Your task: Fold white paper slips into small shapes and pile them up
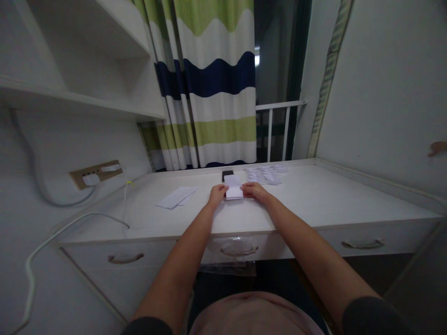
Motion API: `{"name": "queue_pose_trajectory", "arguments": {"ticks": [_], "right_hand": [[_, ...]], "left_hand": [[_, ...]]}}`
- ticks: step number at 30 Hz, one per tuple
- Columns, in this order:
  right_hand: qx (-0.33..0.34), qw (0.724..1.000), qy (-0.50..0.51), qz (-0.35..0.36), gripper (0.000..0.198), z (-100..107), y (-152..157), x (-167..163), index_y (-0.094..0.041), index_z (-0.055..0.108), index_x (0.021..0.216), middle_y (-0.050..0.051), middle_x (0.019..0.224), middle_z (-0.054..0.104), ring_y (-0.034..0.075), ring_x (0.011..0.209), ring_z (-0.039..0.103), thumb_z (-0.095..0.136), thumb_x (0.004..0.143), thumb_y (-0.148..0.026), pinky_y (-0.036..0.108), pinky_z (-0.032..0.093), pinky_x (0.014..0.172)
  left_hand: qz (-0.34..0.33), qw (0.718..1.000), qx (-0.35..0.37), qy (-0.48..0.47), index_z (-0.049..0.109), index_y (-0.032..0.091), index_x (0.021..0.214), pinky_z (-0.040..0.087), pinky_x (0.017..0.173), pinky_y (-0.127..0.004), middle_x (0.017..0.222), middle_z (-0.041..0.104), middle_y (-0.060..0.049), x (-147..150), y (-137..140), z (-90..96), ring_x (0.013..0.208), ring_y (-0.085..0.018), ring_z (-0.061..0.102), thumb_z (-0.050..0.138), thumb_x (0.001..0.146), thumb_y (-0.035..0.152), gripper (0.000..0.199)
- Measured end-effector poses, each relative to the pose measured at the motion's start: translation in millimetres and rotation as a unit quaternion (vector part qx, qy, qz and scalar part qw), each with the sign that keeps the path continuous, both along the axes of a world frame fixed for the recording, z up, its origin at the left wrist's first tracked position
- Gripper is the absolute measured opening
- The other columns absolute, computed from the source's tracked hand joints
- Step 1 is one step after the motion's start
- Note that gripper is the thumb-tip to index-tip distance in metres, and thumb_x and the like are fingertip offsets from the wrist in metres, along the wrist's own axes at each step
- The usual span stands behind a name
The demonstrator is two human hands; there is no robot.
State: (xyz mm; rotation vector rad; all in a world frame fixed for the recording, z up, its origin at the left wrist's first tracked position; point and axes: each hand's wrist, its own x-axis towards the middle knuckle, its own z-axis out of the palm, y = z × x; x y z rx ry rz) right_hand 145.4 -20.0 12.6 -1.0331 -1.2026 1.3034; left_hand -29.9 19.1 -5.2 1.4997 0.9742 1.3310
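Between my two hands is a small folded sheet of white paper (233, 187), held just over the desk near its middle. My left hand (218, 192) grips the paper's left edge, thumb on top. On the right edge, the fingers of my right hand (254, 190) are closed in the same way. Behind the paper lies a black phone-like object (228, 174), partly covered from view. A pile of small folded white papers (265, 175) rests beyond my right hand. Flat white sheets (176, 197) lie to the left of my left hand.
The white desk (314, 200) has drawers along its front and a wall on either side. A power strip (96, 173) with plugs is at the left wall, and a white cable (80, 218) runs over the desk's left edge. A striped curtain (220, 107) hangs behind.
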Motion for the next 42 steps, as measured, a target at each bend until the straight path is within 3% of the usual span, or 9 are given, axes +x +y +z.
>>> {"name": "queue_pose_trajectory", "arguments": {"ticks": [11, 21, 33, 42], "right_hand": [[0.017, 1.0, -0.014, 0.001, 0.013, -4, 8, 1, -0.014, 0.058, 0.061, -0.003, 0.05, 0.058, 0.006, 0.044, 0.052, 0.069, 0.058, -0.008, 0.018, 0.047, 0.049], [0.01, 0.999, -0.037, 0.03, 0.012, -6, 6, 2, -0.013, 0.06, 0.062, 0.0, 0.051, 0.059, 0.007, 0.047, 0.054, 0.07, 0.063, -0.019, 0.018, 0.047, 0.051], [0.023, 0.998, -0.047, 0.018, 0.015, -4, 7, 1, -0.013, 0.057, 0.057, -0.003, 0.047, 0.057, 0.007, 0.044, 0.055, 0.072, 0.059, -0.014, 0.016, 0.043, 0.046], [0.012, 0.998, -0.04, 0.04, 0.01, -5, 7, 1, -0.013, 0.06, 0.062, 0.003, 0.056, 0.065, 0.009, 0.048, 0.058, 0.07, 0.063, -0.011, 0.017, 0.047, 0.048]], "left_hand": [[0.0, 1.0, -0.001, -0.017, 0.061, 0.011, 0.062, 0.045, 0.051, -0.023, 0.056, 0.058, -0.001, 0, -4, 2.1, 0.05, -0.01, 0.052, 0.069, 0.06, 0.028, 0.019], [0.032, 0.999, 0.039, -0.008, 0.059, 0.012, 0.061, 0.043, 0.05, -0.021, 0.053, 0.057, 0.001, -2, 1, 0.3, 0.05, -0.01, 0.051, 0.066, 0.061, 0.033, 0.022], [0.019, 0.999, 0.021, -0.026, 0.058, 0.013, 0.061, 0.045, 0.051, -0.022, 0.054, 0.057, 0.001, 1, -7, 6.8, 0.051, -0.011, 0.052, 0.066, 0.061, 0.035, 0.023], [0.049, 0.997, 0.043, -0.044, 0.056, 0.014, 0.061, 0.044, 0.05, -0.021, 0.055, 0.056, 0.001, -1, -9, 8.6, 0.054, -0.01, 0.052, 0.065, 0.06, 0.038, 0.025]]}}
